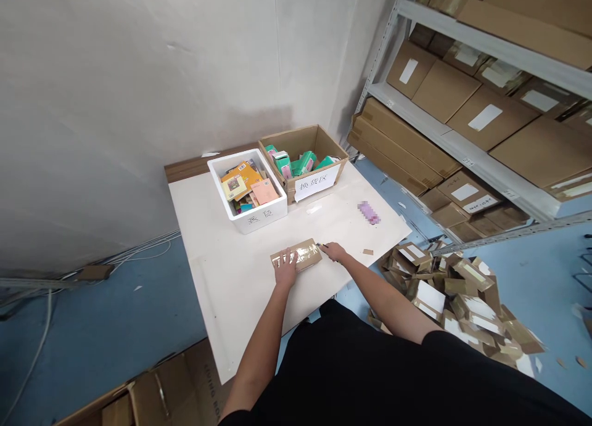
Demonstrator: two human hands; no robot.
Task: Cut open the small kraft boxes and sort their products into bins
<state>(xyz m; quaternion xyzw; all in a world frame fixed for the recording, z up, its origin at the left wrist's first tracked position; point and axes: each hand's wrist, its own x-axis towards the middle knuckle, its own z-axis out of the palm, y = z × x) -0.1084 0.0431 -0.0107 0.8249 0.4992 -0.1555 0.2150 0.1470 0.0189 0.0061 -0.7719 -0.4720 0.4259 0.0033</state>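
A small brown cardboard parcel (300,254) wrapped in shiny clear tape lies on the white table (231,290). My left hand (285,269) rests flat on the parcel's left end, fingers spread. My right hand (333,251) is at the parcel's right end, fingers closed around a thin dark tool (322,246) whose tip touches the parcel's edge.
At the table's back stand a white foam bin (247,219) of coloured packets and a labelled brown carton (319,176) of green boxes. A pink item (369,212) and a cardboard scrap (367,251) lie to the right. Opened boxes (457,296) pile on the floor under metal shelving (481,155).
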